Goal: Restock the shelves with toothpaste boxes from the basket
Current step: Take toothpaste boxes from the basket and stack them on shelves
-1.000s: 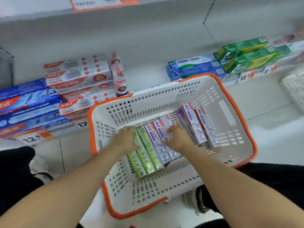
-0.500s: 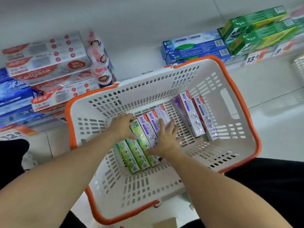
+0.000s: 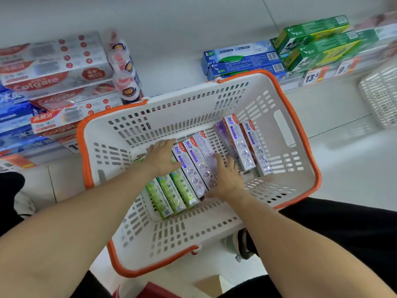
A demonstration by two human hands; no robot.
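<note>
A white basket with an orange rim stands on the floor below the low shelf. Inside lie three green toothpaste boxes, purple "360" boxes beside them, and two more purple boxes to the right. My left hand lies over the far ends of the green boxes, fingers curled on them. My right hand rests flat against the right side of the purple row, fingers spread. Both hands flank the same row of boxes.
On the shelf, red-and-silver Colgate boxes and blue boxes stack at the left, blue boxes and green boxes at the right. Price tags line the shelf edge. A second white basket sits at far right.
My right hand has slid from on top of the purple boxes to their right side with fingers spread. The left hand stays on the green boxes. The view tilted down.
</note>
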